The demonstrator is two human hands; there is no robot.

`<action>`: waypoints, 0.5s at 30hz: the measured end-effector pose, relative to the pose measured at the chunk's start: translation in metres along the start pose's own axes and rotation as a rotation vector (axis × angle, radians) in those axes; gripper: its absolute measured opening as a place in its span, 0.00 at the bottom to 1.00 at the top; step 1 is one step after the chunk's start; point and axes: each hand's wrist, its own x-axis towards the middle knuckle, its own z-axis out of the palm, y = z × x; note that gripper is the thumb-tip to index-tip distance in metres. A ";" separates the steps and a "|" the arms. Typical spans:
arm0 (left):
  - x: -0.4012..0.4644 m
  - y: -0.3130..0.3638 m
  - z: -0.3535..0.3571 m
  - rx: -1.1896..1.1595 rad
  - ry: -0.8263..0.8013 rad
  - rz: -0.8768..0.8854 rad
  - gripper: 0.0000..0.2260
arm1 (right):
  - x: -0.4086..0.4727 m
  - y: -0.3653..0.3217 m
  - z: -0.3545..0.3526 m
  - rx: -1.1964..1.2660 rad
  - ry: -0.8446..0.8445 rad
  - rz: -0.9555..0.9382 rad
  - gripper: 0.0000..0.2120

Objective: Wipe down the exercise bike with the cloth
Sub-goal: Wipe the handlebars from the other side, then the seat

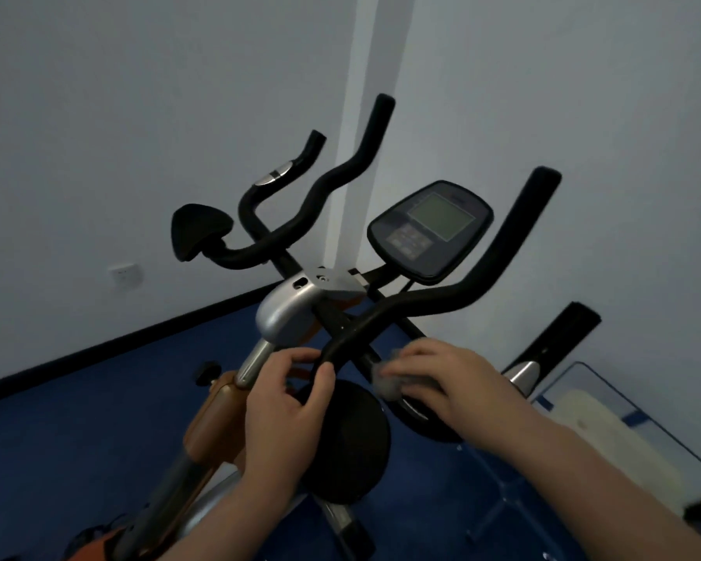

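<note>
The exercise bike (288, 313) is seen from above, standing on a blue floor (57, 439) near the corner of two pale walls. Its black handlebars (454, 297) branch outward from a silver stem housing (284, 313), and a console (430, 228) with a grey screen is mounted at the far right of the stem. A black pad (199, 230) is fixed at the far left end of the bars.

The near curved end of the right-hand bar is gripped by the left hand (288, 402), with fingers and thumb curled around the tube. Just to the right, a small grey cloth (389, 384) is held under the right hand (450, 382); the fingers are curled over it, pressing it against a lower black bar. The two hands are close together but apart.

A wall socket (126, 274) is noted on the left wall. A clear plastic box (608, 431) is noted on the floor at the right.
</note>
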 end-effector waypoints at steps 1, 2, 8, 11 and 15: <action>0.001 0.000 0.000 0.006 -0.007 0.004 0.04 | 0.007 -0.007 0.008 0.013 0.056 0.004 0.13; 0.001 0.000 -0.001 0.011 -0.016 0.011 0.04 | 0.013 -0.013 0.014 0.045 0.102 0.016 0.13; 0.003 0.003 -0.006 0.099 -0.085 0.141 0.05 | 0.002 -0.004 0.007 0.079 0.020 0.162 0.13; 0.007 0.007 -0.008 0.221 -0.120 0.284 0.09 | 0.008 -0.017 0.019 0.120 0.185 0.210 0.13; 0.014 0.019 -0.013 0.360 -0.217 0.463 0.11 | -0.006 -0.038 0.052 -0.056 0.428 0.112 0.12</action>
